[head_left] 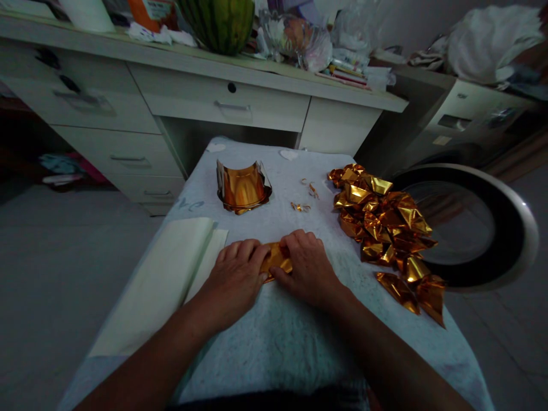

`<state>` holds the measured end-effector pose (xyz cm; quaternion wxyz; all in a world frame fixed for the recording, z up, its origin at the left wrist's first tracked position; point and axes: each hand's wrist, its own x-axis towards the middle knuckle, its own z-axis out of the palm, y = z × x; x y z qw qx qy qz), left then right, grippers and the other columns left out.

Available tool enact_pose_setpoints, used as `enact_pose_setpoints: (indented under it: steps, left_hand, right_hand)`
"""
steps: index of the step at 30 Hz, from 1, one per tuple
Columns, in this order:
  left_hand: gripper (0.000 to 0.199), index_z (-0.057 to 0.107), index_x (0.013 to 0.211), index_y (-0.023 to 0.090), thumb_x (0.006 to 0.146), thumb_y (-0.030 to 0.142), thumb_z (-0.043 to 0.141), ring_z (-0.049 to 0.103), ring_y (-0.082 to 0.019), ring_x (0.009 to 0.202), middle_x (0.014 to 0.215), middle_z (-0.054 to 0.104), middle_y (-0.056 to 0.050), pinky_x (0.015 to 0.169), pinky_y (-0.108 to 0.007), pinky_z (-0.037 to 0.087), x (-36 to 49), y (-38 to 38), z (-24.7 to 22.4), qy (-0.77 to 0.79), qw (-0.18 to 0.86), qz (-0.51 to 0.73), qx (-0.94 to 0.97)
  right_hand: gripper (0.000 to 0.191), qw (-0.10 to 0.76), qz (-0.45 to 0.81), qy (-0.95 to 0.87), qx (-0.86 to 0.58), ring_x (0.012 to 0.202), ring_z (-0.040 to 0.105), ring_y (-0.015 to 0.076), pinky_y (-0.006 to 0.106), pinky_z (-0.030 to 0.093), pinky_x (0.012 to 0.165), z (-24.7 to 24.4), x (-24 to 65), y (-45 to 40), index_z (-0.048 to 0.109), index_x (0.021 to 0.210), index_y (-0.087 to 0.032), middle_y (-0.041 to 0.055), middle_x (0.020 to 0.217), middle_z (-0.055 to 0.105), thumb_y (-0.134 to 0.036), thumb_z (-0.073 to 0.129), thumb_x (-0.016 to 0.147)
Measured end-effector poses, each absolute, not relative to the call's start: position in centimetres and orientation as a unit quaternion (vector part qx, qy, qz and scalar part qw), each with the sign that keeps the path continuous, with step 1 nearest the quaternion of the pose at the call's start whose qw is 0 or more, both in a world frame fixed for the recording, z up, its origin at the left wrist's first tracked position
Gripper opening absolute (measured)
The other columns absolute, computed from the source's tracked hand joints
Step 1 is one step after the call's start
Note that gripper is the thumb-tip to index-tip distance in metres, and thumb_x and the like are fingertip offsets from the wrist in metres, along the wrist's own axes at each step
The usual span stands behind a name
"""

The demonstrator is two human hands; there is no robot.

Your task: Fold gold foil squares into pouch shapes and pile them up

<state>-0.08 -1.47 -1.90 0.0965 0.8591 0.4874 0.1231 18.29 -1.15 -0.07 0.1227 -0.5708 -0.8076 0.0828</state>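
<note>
A small folded piece of gold foil (pixel 276 260) lies near the middle of the cloth-covered table, between my two hands. My left hand (pixel 240 277) grips its left end, fingers bent over it. My right hand (pixel 307 267) holds its right end, with the thumb on the foil's face. Beyond them stands a curved stack of gold foil sheets (pixel 244 187). To the right is a heap of folded gold foil pieces (pixel 385 220). Small curled gold scraps (pixel 300 206) lie between the stack and the heap.
Pale paper sheets (pixel 158 285) lie along the table's left side. Behind the table (pixel 308 354) is a white desk (pixel 192 94) with drawers, bearing a watermelon (pixel 218 23) and plastic bags. At the right, a washing machine's round door (pixel 462 225) stands open beside the table.
</note>
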Motion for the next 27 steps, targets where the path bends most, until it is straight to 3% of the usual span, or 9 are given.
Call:
enact_pose_setpoints:
  steps: [10, 17, 27]
  left_hand:
    - [0.047, 0.045, 0.134, 0.024, 0.088, 0.021, 0.053, 0.043, -0.026, 0.12, 0.129, 0.05, -0.007, 0.104, -0.044, 0.038, -1.7, -1.2, -1.3, 0.448, 0.211, 0.106, 0.862]
    - [0.048, 0.049, 0.132, 0.021, 0.084, 0.02, 0.055, 0.041, -0.027, 0.124, 0.131, 0.049, -0.009, 0.108, -0.046, 0.035, -1.8, -1.0, -0.9, 0.454, 0.237, 0.084, 0.855]
    - [0.047, 0.049, 0.132, 0.022, 0.084, 0.019, 0.052, 0.04, -0.028, 0.125, 0.133, 0.048, -0.009, 0.108, -0.047, 0.035, -1.9, -0.8, -0.6, 0.447, 0.246, 0.074, 0.857]
  right_hand:
    - [0.054, 0.119, 0.058, -0.801, -0.584, 0.094, 0.047, 0.0286, 0.043, 0.038, 0.08, -0.7, 17.8, -1.5, 0.056, 0.099, -0.019, 0.0099, 0.103, 0.056, -0.067, 0.061, 0.075]
    - [0.05, 0.117, 0.109, -0.803, -0.574, 0.098, 0.049, 0.0279, 0.042, 0.039, 0.081, -0.3, 19.2, -1.1, 0.057, 0.107, -0.021, 0.0087, 0.108, 0.056, -0.061, 0.065, 0.078]
    - [0.074, 0.07, 0.145, -0.766, -0.622, 0.108, 0.048, 0.0319, 0.044, 0.038, 0.086, 0.2, 22.6, 0.1, 0.053, 0.123, -0.02, 0.0116, 0.123, 0.052, -0.05, 0.083, 0.063]
